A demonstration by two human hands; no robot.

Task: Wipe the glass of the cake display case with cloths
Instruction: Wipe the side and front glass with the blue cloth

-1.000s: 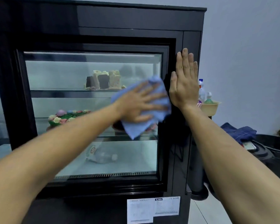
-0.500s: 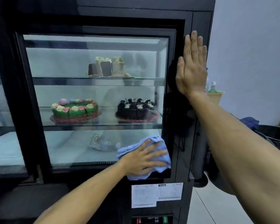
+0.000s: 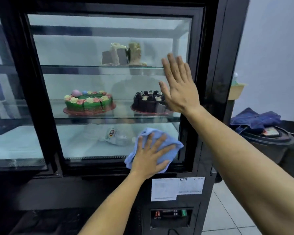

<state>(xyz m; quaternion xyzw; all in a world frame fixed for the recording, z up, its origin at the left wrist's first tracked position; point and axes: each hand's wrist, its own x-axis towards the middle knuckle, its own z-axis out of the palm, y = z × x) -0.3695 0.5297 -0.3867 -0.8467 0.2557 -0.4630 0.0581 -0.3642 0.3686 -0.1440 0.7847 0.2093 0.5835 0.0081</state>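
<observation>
We press the blue cloth [image 3: 157, 146] flat with our left hand [image 3: 149, 160], fingers spread, at the lower right corner of the glass door [image 3: 92, 82]; unwiped glass lies up and left of it. Our right hand [image 3: 177, 87], fingers straight, holds nothing above the cloth. Behind the glass: cake slices [image 3: 123, 54] on the top shelf, green cake [image 3: 89, 104] and chocolate cake [image 3: 148, 103] mid-shelf, a plastic bottle [image 3: 116, 135] below.

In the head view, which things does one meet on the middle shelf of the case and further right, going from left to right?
Green cake → chocolate cake → right hand flat before the glass → black frame of the case → yellowish bowl → blue clothes on a dark bin.
</observation>
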